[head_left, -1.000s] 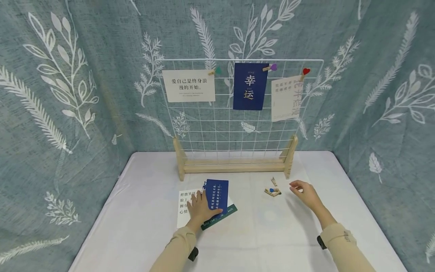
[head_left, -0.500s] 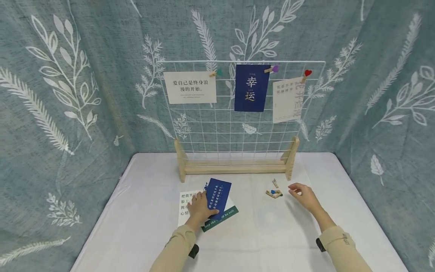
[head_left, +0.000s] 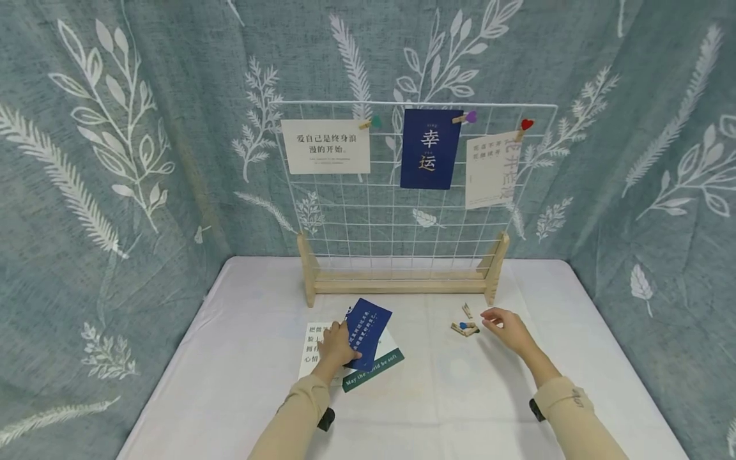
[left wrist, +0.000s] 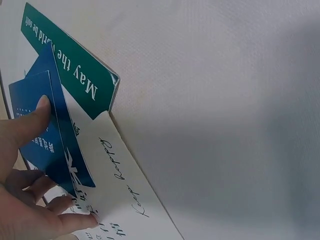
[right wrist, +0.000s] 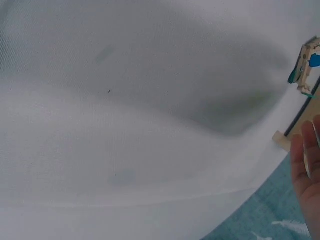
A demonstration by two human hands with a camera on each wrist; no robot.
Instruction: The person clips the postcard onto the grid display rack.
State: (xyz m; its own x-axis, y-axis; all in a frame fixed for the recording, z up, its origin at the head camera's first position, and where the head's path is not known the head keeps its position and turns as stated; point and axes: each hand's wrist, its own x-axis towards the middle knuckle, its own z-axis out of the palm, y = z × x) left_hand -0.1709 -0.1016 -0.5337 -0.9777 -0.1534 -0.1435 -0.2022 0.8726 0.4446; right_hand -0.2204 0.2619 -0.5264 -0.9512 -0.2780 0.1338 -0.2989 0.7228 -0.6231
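My left hand (head_left: 336, 347) holds a blue card (head_left: 370, 332) with white lettering, thumb on its face and the other fingers at its far edge and underneath. In the left wrist view, a second blue card (left wrist: 76, 150) lies beneath it. Under these sit a green-banded card (head_left: 375, 370) reading "May the world be soft" and a white card (head_left: 310, 348) with dark lettering. My right hand (head_left: 508, 329) hovers above the table with relaxed fingers and nothing in them. Just left of it lie several small wooden clothespins (head_left: 466, 329), one with a blue heart.
A white wire grid (head_left: 391, 230) on a wooden stand (head_left: 397, 285) rises at the back. Clipped to it are a white card (head_left: 326, 147), a blue card (head_left: 430, 150) and a cream card (head_left: 489, 172). Patterned curtains (head_left: 115, 191) enclose the white table (head_left: 454, 409).
The blue card in my left hand has turned clockwise and its upper end has swung right, showing more of the green band. My right hand has shifted slightly left toward the clothespins.
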